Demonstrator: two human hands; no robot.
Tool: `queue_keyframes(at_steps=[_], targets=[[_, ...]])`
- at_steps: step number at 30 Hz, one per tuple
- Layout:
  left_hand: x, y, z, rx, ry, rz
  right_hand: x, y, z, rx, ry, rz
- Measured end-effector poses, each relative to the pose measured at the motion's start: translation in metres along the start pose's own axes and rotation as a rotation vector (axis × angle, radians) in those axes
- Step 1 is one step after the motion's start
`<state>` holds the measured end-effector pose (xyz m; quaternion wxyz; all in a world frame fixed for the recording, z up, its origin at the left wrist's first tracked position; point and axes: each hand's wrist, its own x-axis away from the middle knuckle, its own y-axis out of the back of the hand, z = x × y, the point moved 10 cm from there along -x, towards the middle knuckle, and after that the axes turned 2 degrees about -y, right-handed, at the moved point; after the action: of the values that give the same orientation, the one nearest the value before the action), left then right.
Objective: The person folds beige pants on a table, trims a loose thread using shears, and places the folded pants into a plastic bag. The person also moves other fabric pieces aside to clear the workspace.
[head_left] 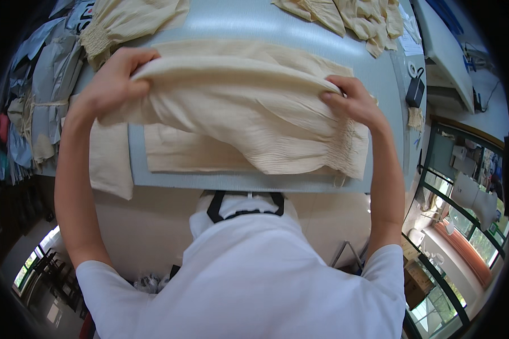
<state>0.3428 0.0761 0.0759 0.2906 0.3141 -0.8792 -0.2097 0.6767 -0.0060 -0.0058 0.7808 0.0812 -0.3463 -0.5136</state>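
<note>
A cream garment piece with a crinkled, elastic-gathered end on the right is stretched between my two hands over the table. My left hand pinches its upper left part, fingers closed around the fabric. At the upper right, my right hand grips the same cloth between thumb and fingers. The held edge is raised, while the lower part drapes toward me. More flat cream fabric lies beneath it, partly covered. It is not clear whether the two are joined.
The light blue-grey table has another gathered cream piece at far left and crumpled cream pieces at far right. Cream cloth hangs over the near left edge. Grey bundles stand left; a black box sits right.
</note>
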Motion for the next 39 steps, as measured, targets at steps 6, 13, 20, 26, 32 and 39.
queue_keyframes(at_steps=[6, 13, 20, 26, 32, 39], targets=[[-0.061, 0.012, 0.105, -0.875, -0.180, -0.786, -0.090, -0.009, -0.062, 0.435, -0.027, -0.453], [0.041, -0.142, 0.184, 0.693, 0.616, -0.624, 0.049, -0.093, 0.025, 0.359, 0.416, -0.522], [-0.005, -0.171, 0.161, 1.273, 0.522, -0.634, 0.019, -0.122, -0.006, 0.469, 0.401, -0.533], [0.057, -0.138, 0.116, 1.030, 0.513, -0.693, 0.058, -0.094, 0.024, 0.388, 0.438, -0.498], [0.087, -0.208, 0.207, 0.965, 0.718, -0.816, 0.054, -0.146, 0.000, 0.597, 0.314, -0.212], [0.054, -0.151, 0.193, 1.248, 0.578, -0.860, 0.010, -0.143, 0.068, 0.077, 0.390, -0.313]])
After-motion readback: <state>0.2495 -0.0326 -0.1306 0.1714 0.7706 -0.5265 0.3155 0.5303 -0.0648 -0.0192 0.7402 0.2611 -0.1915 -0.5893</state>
